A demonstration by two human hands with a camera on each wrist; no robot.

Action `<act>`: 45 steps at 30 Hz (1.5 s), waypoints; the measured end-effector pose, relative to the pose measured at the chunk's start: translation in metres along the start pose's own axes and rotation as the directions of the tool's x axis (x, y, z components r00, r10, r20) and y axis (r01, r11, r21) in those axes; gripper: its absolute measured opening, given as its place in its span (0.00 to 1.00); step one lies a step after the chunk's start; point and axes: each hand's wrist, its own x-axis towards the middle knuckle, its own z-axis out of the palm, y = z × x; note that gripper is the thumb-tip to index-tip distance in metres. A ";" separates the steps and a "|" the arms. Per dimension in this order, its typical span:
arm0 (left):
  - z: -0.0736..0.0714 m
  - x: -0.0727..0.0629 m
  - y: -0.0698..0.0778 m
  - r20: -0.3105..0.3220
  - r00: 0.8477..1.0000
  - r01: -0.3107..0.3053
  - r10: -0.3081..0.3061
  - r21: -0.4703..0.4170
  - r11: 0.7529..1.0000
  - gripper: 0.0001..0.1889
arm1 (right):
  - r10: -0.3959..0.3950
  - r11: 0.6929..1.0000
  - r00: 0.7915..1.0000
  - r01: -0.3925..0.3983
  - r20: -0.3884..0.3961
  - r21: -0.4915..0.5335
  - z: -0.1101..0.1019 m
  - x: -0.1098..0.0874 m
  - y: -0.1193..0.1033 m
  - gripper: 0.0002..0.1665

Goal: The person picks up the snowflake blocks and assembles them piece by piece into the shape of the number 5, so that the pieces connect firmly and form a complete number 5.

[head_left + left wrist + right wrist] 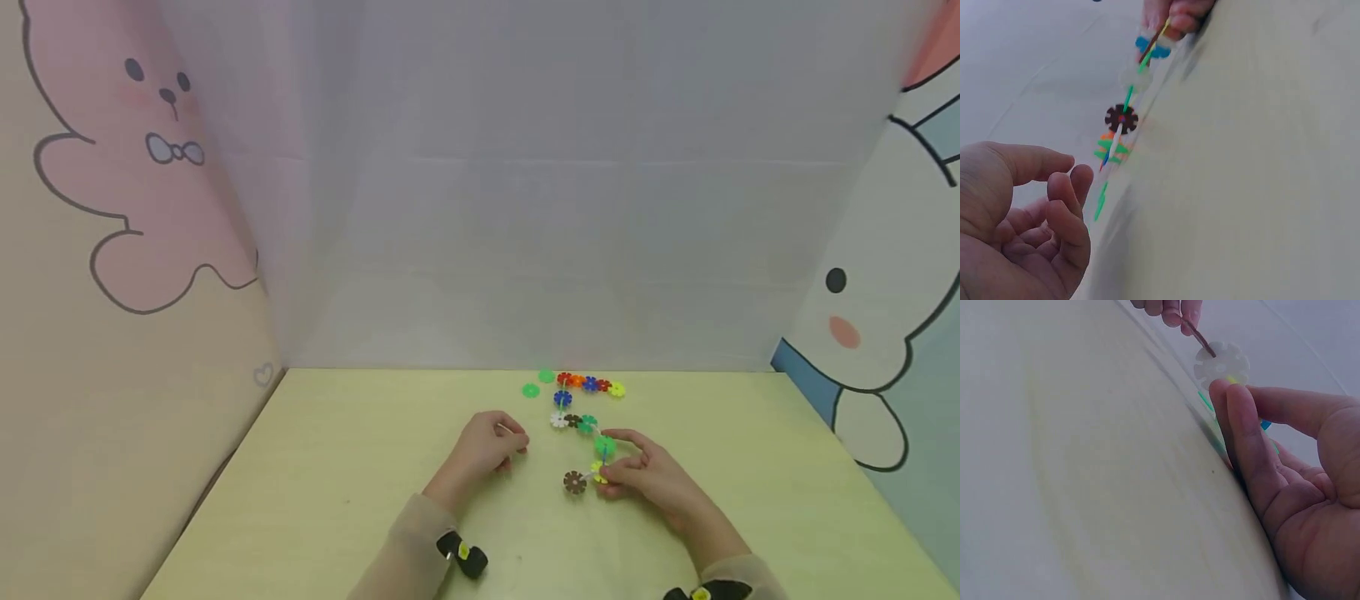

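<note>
A chain of notched plastic snowflake discs in several colours bends across the table in the head view, from a yellow disc [617, 389] at the back to a brown disc [575, 482] at the near end. My right hand [652, 479] pinches the chain by the yellow disc [598, 472] beside that brown one; its forefinger reaches up near the green disc [604, 445]. In the right wrist view, a white disc [1207, 370] stands just past those fingers. My left hand [487, 442] is left of the chain, loosely curled around nothing.
Two loose green discs, one nearer [531, 390] and one farther [547, 376], lie left of the chain's back end. The pale yellow table [337, 500] meets a white curtain [525, 250] behind, with cartoon-printed walls on both sides.
</note>
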 end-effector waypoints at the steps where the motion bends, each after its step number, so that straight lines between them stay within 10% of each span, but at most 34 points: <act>1: -0.004 0.008 0.000 -0.025 1.000 -0.006 0.007 0.033 0.999 0.07 | 0.001 1.000 1.000 -0.001 -0.004 0.000 -0.001 -0.001 0.001 0.49; 14: -0.027 0.085 -0.006 -0.040 0.989 -0.113 0.144 0.431 0.895 0.14 | 0.008 0.999 1.000 -0.008 -0.006 0.031 0.000 0.000 0.002 0.49; 22: -0.018 0.095 -0.002 0.015 0.997 -0.077 0.078 0.416 0.906 0.24 | 0.012 0.999 1.000 -0.012 0.003 0.041 0.001 0.002 0.002 0.49; 31: -0.005 0.096 0.007 0.001 0.996 -0.075 0.091 0.573 0.816 0.19 | 0.002 0.998 1.000 -0.001 -0.004 0.067 -0.003 0.001 0.003 0.48; 45: -0.005 0.093 0.004 0.027 0.998 -0.068 0.063 0.540 0.839 0.13 | 0.005 0.998 1.000 -0.004 -0.007 0.055 -0.005 0.003 0.005 0.48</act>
